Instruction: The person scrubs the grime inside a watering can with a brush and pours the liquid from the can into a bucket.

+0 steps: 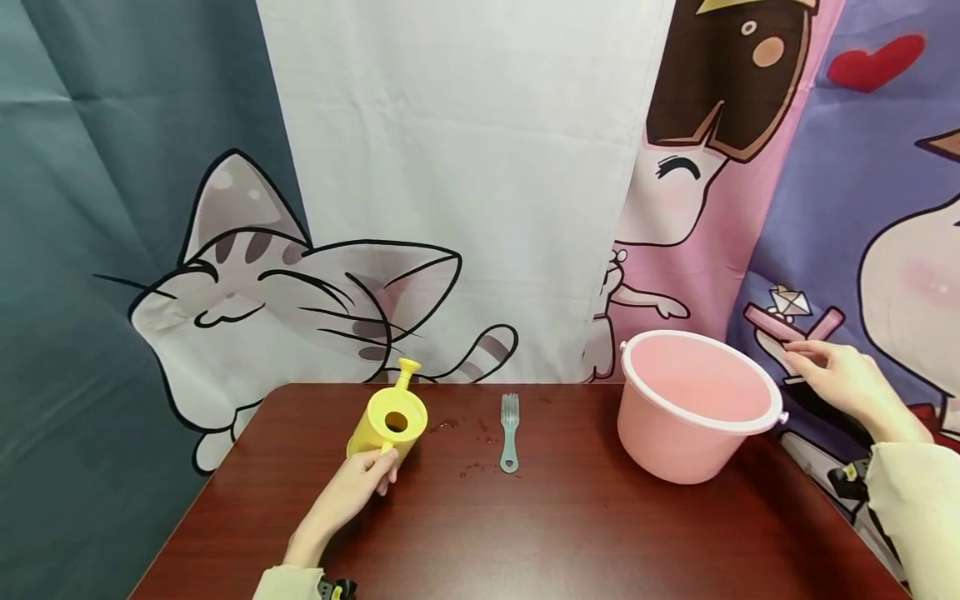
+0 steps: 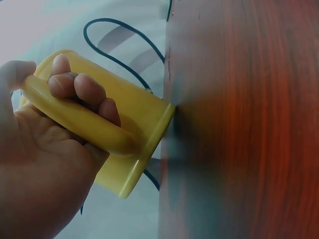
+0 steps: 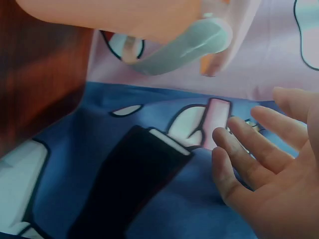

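My left hand (image 1: pixel 358 486) grips the handle of a yellow watering can (image 1: pixel 369 429), its fingers curled round the handle in the left wrist view. The can (image 2: pixel 134 104) is tilted, with its spout pointing away from me; I cannot tell whether its base touches the table. My right hand (image 1: pixel 847 379) is raised to the right of a pink bucket (image 1: pixel 675 446). In the right wrist view its relaxed fingers (image 3: pixel 249 154) hold nothing and stay apart from the bucket's pale handle (image 3: pixel 184 47).
A green fork (image 1: pixel 509 433) lies on the dark wooden table (image 1: pixel 525 533) between can and bucket, tines away from me. Small water drops (image 1: pixel 448 423) dot the wood near it. A printed cartoon curtain (image 1: pixel 465 167) hangs along the table's back edge and sides.
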`<action>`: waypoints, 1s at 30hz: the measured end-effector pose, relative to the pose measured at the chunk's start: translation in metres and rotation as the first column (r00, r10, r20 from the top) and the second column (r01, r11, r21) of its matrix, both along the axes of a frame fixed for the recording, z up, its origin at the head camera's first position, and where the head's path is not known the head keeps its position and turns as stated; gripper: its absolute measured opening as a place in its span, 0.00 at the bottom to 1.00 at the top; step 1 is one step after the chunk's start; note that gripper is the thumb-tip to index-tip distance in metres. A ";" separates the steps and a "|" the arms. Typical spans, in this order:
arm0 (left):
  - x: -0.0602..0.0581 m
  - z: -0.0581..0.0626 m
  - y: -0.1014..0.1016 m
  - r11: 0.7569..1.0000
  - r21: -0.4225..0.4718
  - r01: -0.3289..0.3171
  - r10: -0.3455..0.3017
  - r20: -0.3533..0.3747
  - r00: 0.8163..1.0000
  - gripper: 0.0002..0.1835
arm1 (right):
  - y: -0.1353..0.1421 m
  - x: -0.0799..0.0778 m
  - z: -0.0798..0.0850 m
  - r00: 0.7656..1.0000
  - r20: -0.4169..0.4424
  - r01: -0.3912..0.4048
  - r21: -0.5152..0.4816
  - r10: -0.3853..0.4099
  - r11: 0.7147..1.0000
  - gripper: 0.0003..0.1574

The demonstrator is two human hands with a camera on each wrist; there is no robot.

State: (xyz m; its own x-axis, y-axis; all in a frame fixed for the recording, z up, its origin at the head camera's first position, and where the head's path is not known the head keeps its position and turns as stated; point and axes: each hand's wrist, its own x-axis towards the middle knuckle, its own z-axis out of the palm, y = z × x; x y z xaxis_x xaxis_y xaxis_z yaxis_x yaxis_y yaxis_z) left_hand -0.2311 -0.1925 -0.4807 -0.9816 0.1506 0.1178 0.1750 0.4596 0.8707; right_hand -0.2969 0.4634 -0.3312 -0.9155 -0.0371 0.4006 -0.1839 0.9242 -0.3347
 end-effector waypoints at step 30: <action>0.001 0.002 0.001 1.000 0.018 -0.011 0.010 0.010 1.000 0.24 | 0.016 -0.002 -0.054 0.958 0.185 -0.101 -0.501 0.220 0.860 0.17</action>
